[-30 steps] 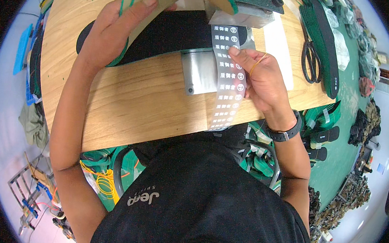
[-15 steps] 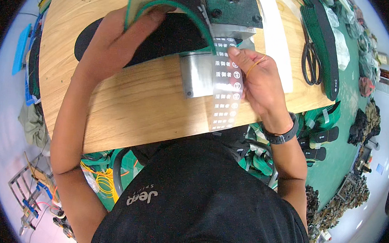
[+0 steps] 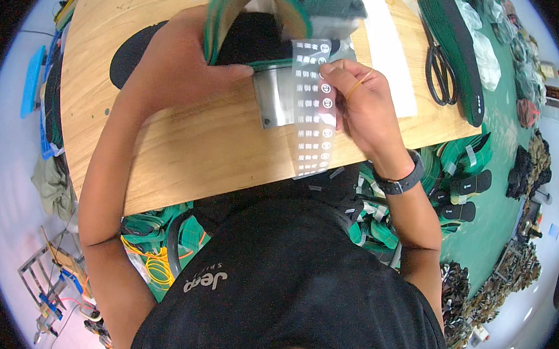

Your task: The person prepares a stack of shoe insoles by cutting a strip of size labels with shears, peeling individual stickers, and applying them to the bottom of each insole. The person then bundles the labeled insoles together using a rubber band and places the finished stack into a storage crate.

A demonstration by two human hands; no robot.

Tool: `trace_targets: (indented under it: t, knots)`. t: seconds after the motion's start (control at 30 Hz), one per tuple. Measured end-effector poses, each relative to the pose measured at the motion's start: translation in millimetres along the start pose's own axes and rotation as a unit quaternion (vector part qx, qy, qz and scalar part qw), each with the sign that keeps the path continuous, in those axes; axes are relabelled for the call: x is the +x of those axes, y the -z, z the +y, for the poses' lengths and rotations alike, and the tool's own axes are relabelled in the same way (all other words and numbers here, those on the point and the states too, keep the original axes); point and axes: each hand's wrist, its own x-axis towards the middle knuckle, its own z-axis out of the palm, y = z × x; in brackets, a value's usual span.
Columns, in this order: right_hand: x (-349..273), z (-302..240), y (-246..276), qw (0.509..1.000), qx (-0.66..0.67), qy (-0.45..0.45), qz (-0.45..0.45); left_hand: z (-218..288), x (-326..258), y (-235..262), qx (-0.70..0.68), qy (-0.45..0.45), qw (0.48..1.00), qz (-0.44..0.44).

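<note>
A green-edged insole [image 3: 215, 23] arches up at the table's far middle, bent over, its near end by the metal plate. My left hand [image 3: 180, 69] is closed on its left side, thumb stretched toward the plate; the other fingers are partly hidden behind it. In my right hand [image 3: 367, 106], thumb and fingers pinch the right edge of a clear strip [image 3: 309, 104] printed with rows of white marks. The strip hangs down over the metal plate [image 3: 274, 100] and past the table's near edge. Another black insole [image 3: 130, 53] lies flat behind my left hand.
A dark green metal machine block [image 3: 337, 12] stands just beyond the strip, blurred. Black-handled scissors [image 3: 442, 76] and a stack of green and black insoles [image 3: 459, 57] lie at the table's right, beside a white sheet [image 3: 392, 66]. More insoles [image 3: 464, 186] sit below the table edge.
My left hand has shifted right, and the insole it holds is raised and more sharply arched. My right hand and the strip have moved slightly left and up.
</note>
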Motion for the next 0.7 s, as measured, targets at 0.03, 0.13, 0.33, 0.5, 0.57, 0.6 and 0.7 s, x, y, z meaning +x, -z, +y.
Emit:
trace_targets:
  t: [0.03,0.13,0.33,0.5,0.57,0.6,0.7]
  knots:
    - [-2,2,0,1.000,-0.004,0.014,-0.002,-1,-2,1,0.008,0.008,1.000,0.009]
    - [-26,4,5,0.994,0.067,0.046,0.080,0,-2,8,-0.032,0.074,0.996,0.040]
    - [-19,5,19,0.974,0.188,0.056,0.116,-12,-3,16,-0.197,0.173,0.955,0.136]
    - [2,-2,2,0.999,0.052,-0.007,0.013,-11,-5,15,-0.270,0.177,0.931,0.171]
    - [5,-1,2,0.999,0.048,-0.014,0.008,-8,-6,15,-0.256,0.160,0.938,0.170]
    - [6,0,3,0.999,0.045,-0.019,0.005,-7,-7,16,-0.243,0.169,0.942,0.158]
    - [7,4,6,1.000,0.027,-0.015,0.002,-7,-6,17,-0.220,0.179,0.949,0.135]
